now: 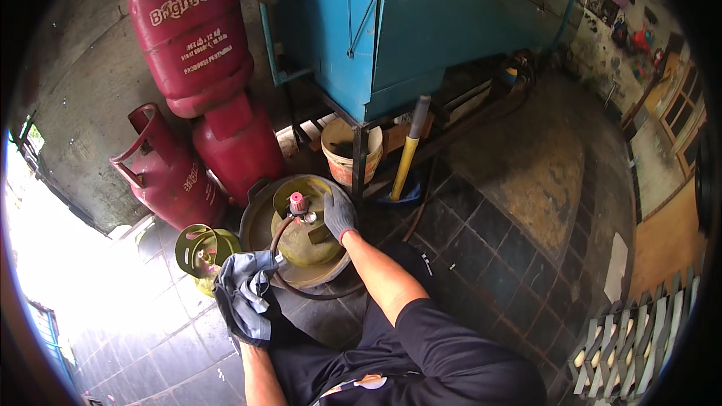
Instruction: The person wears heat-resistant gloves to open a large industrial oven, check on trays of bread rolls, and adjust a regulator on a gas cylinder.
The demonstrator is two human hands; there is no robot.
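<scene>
A small green gas cylinder (310, 246) stands inside a wide round basin (258, 234) in front of me. On its valve sits a regulator with a pink-red knob (298, 202). A brown hose (277, 244) runs from it, curving round the basin's near side. My right hand (340, 214), in a grey glove, grips the right side of the cylinder's collar. To the left, my left hand (246, 325) holds a bunched grey-blue cloth (247, 286), which hides most of its fingers. Just beyond the cloth is a second green cylinder (197, 252).
Large magenta gas cylinders (192, 37) are stacked at the far left, with another (169, 180) beside them. A blue metal cabinet (444, 30) on legs stands behind. Beneath it are a dirty bucket (350, 169) and a yellow pole (404, 169). Dark tiles (504, 278) cover the floor.
</scene>
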